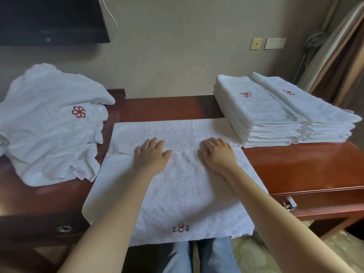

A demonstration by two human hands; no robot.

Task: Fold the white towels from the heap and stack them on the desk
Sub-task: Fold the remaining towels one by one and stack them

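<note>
At the middle of the desk (295, 164), along its front edge, a white towel (187, 190) lies spread flat, and both my hands are on it. My left hand (151, 154) lies palm down with the fingers straight and close together, gripping nothing. My right hand (216, 154) lies the same way just beside it, with a strip of towel bare between them. Both rest where the towel's far part is folded back toward me, their fingers across its hemmed edge. The near end of the towel hangs over the front edge of the desk above my knees in blue jeans (212, 255), and a red embroidered emblem (180, 227) shows on that end. At the left end of the desk sits the heap (49, 125) of unfolded white towels, rumpled, a red emblem on top and a small label at its near corner; it lies just beside the spread towel. At the right back corner stand two stacks of folded towels (266, 115) side by side and touching, each top towel showing a red emblem, and the nearer stack's corner meets the far right corner of my towel. A metal drawer handle (289, 203) shows below the front edge on the right. On the wall behind are a dark television (49, 18) and some wall plates (274, 43).
</note>
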